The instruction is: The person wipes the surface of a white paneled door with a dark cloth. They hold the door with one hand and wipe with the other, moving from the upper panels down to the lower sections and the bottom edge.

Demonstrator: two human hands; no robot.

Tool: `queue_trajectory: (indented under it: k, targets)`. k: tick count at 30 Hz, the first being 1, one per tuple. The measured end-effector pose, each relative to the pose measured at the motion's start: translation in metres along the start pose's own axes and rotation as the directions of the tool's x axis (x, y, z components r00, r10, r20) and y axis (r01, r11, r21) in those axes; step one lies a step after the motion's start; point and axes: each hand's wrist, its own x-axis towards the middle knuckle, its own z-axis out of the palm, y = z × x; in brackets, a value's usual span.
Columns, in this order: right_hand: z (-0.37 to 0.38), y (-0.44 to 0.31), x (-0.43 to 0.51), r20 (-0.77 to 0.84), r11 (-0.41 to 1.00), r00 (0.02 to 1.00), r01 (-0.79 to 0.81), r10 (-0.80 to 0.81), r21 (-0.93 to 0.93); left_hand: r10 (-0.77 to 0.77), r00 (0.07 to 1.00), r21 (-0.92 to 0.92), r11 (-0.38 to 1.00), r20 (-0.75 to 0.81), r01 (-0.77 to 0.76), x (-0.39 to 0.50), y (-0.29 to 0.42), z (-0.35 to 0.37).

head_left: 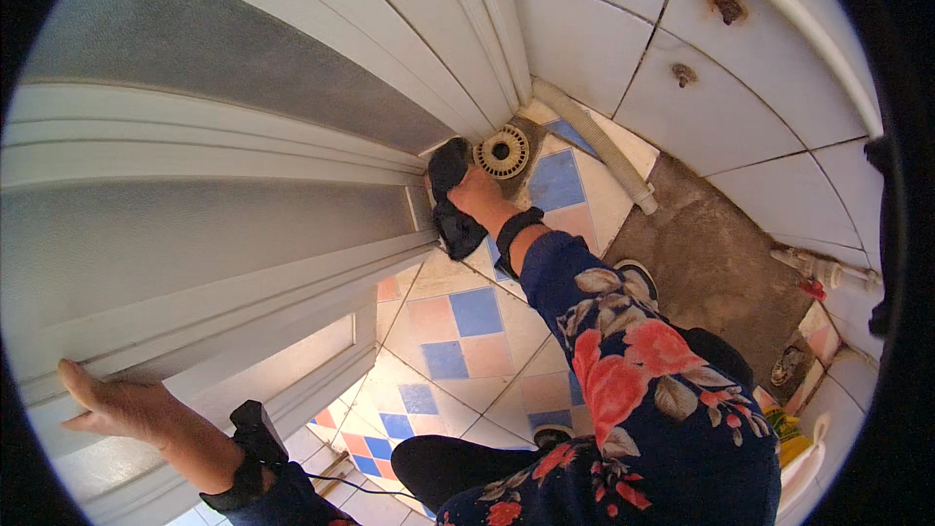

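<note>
My right hand is closed around a black cloth, part of which bunches above the fingers and part hangs below. It presses the cloth to the low end of a white panelled door with grey textured panes, near the floor. My left hand grips the edge stile of the same door, nearer to me; some of its fingers are hidden. A round slotted drain cover lies on the floor just beyond my right hand.
A ribbed grey drain hose runs along the white tiled wall. The floor has blue and pink checked tiles and a bare brown patch. A pipe valve with a red handle and a yellow package are at right.
</note>
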Motion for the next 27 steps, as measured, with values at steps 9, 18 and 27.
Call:
queue_trajectory:
  k: [9,18,27]
  targets:
    - [0.021,-0.025,0.010,0.169,0.974,0.982,0.121,-0.089,-0.191,-0.079,0.996,-0.054,0.996,-0.028,0.077,-0.001,0.005,0.001]
    - [0.020,-0.029,-0.060,0.101,0.991,0.990,0.086,-0.097,0.107,-0.051,0.999,-0.073,0.996,0.001,0.051,0.006,-0.012,-0.001]
    - [0.010,-0.104,-0.129,-0.223,0.940,0.929,0.325,-0.296,0.103,0.047,0.997,-0.050,0.998,0.058,-0.044,0.016,-0.029,-0.001]
